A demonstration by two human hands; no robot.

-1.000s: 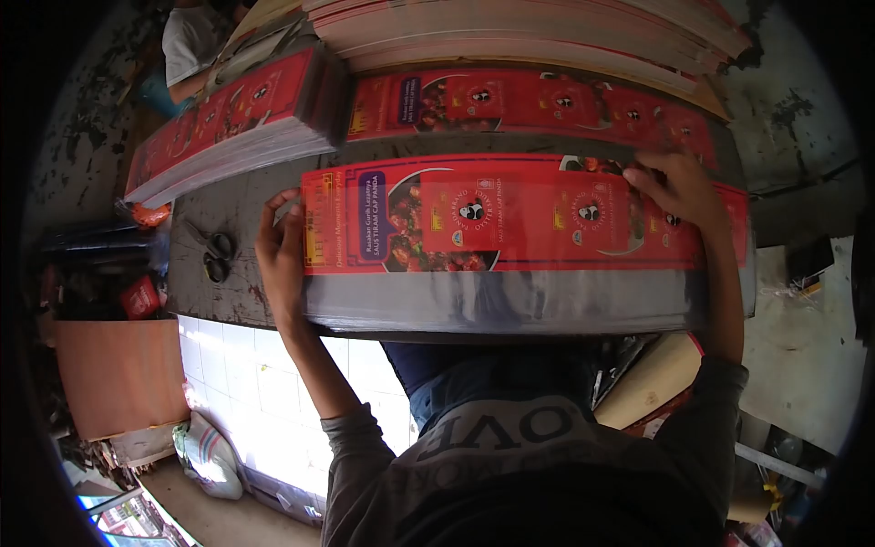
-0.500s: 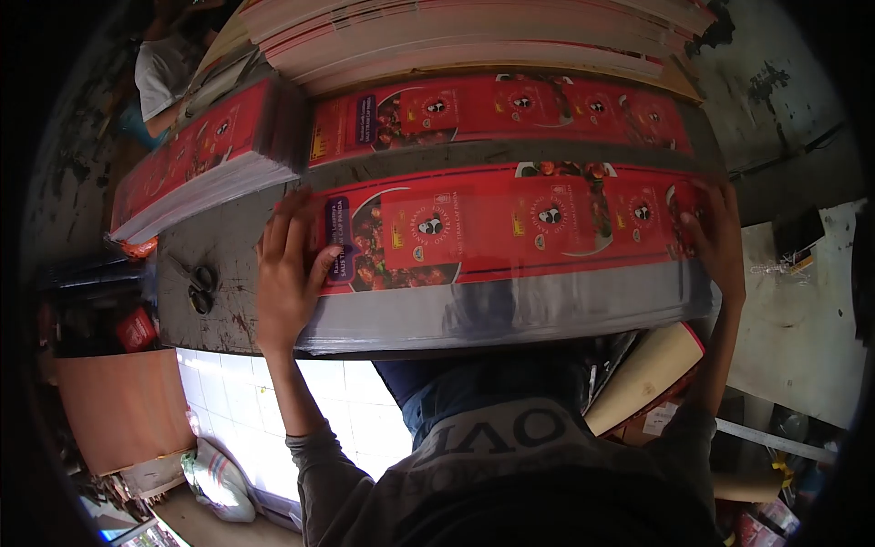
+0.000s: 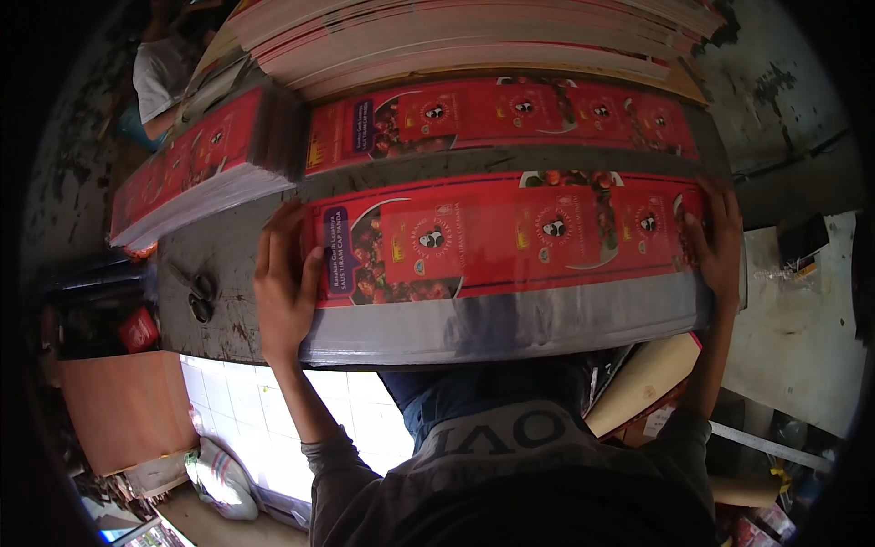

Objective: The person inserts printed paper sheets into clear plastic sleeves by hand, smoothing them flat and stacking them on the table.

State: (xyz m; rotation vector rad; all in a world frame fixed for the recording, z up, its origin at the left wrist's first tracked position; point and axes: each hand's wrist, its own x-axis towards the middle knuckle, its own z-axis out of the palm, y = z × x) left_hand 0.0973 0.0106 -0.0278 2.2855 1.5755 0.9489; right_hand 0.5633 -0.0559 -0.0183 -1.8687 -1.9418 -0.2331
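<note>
A long stack of red printed sheets with glossy clear plastic along its near side lies on the dark table in front of me. My left hand grips the left end, palm against the side, with the thumb along the edge. At the opposite end my right hand holds the stack, its thumb over the top corner and its fingers reaching round the side. The undersides of both grips are hidden.
Behind lies another row of red printed sheets, with a tall pile of pale sheets beyond. A thick stack of red sheets stands at the left. Black scissors rest on the table. A person is at the far left.
My left thumb has slid off the stack's printed top to its left edge. The right hand stays at the right end with little change.
</note>
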